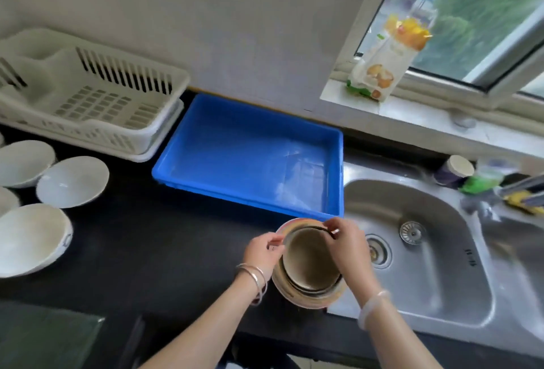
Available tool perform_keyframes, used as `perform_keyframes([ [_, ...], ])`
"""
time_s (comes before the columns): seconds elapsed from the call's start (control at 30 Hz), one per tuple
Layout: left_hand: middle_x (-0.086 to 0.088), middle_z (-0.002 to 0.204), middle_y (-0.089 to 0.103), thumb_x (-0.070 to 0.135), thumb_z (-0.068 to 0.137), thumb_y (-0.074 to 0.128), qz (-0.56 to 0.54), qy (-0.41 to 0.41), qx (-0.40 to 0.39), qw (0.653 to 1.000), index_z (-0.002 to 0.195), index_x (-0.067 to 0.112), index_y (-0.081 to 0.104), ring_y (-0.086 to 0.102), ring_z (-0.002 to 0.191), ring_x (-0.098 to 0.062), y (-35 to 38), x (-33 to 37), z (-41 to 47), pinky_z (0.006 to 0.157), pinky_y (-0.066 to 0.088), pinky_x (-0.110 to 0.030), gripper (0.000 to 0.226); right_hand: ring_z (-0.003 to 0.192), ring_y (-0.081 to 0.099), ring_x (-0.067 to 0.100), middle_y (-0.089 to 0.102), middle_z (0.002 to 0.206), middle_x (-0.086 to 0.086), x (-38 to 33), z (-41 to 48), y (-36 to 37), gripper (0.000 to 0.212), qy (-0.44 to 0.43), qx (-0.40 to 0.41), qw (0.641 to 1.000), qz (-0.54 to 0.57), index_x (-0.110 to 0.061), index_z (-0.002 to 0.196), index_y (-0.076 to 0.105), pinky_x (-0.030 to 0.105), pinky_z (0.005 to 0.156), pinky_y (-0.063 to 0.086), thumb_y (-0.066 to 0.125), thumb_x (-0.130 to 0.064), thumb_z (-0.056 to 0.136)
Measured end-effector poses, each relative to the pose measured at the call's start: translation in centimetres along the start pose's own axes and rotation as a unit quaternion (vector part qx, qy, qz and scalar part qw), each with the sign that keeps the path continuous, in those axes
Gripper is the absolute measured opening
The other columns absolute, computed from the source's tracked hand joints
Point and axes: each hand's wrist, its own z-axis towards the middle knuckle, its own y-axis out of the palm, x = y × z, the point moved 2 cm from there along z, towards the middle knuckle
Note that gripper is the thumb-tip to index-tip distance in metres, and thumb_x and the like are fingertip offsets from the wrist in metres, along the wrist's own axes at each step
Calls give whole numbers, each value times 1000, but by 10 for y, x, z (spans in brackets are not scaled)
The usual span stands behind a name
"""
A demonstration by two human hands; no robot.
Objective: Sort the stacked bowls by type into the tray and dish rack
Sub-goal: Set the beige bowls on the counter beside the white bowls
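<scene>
— Dark countertop (164, 239) runs wall to sink, so start at the far left: the white dish rack (88, 95) sits empty against the wall, with loose white bowls (72, 181) spread on the counter below it. Crowded corner?

— A bit. Anything carried to the rack passes over those bowls, and a low swing could clip one.

— Next, the blue tray (253, 154), empty too. Then the stacked bowls (309, 262), near the counter's front edge, just beside the sink (418, 251).

— That's my worry. The left hand (263, 252) has its fingers pinched on the left rim, and the right hand (347, 243) is closed on the far rim of the top bowl. The bowls look tightly nested.

— So a stuck one lifts its neighbour?

— Likely, and it could drop free midway. Or a hard tug tips the whole stack toward the sink basin.
</scene>
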Motion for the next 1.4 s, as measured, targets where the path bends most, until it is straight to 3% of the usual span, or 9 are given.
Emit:
perform_keyframes([
  [0.17,-2,110,70,13,86,58,110,27,28,993,115,15,64,63,95,-12,14,5,1,86,42,-16,30,68,50,18,54,78,-4,23,-14,-8,17,-7,11,1000,-22,-17,81,61,27,60,31,76,-21,74],
  [0.3,0,105,69,12,86,56,132,36,32,990,114,17,63,61,88,-12,23,6,2,86,48,-22,29,76,58,28,65,82,6,24,-14,-5,11,-20,19,998,-60,-13,79,58,30,60,34,68,-18,80],
  [0.53,2,101,67,24,91,51,117,31,29,992,108,20,65,56,85,-9,22,5,8,75,41,-21,23,84,62,29,68,91,6,24,-9,-9,14,-50,12,989,-138,-14,92,56,30,60,33,54,-28,92],
  [0.7,-5,92,69,26,93,47,33,1,10,999,86,24,64,66,90,-19,20,6,8,80,56,-33,19,86,61,33,69,92,9,29,-3,-22,17,-53,-5,990,-128,-14,96,53,31,59,30,51,-30,93],
  [0.77,-3,93,67,20,91,52,52,-5,8,999,93,20,65,66,88,-17,20,6,9,80,57,-33,12,85,60,34,69,91,9,31,-2,-27,17,-59,-13,993,-101,-13,96,53,31,58,31,52,-30,93],
  [0.97,-9,87,66,14,84,61,106,-15,14,994,78,13,58,65,82,-23,24,12,10,77,58,-40,7,66,60,29,68,85,8,35,0,-40,16,-13,-26,998,53,-20,81,45,33,58,47,56,-24,92],
  [1.03,-11,85,65,11,84,60,90,-10,20,996,78,10,57,64,80,-24,22,14,10,68,60,-36,7,57,63,26,67,84,6,34,2,-46,22,11,-32,993,117,-25,75,43,33,49,52,57,-22,91],
  [1.13,-14,83,65,8,83,61,53,-3,39,998,78,6,56,66,76,-25,12,18,13,60,60,-33,8,46,61,14,66,83,4,25,9,-56,24,22,-27,982,185,-25,72,45,19,38,44,59,-18,90],
  [1.4,-12,77,65,5,82,61,-55,-13,106,993,76,8,55,66,70,-20,-47,19,14,50,55,-23,10,40,58,10,64,73,5,-21,25,-51,16,18,-39,942,333,-19,77,51,21,42,49,58,-8,88],
])
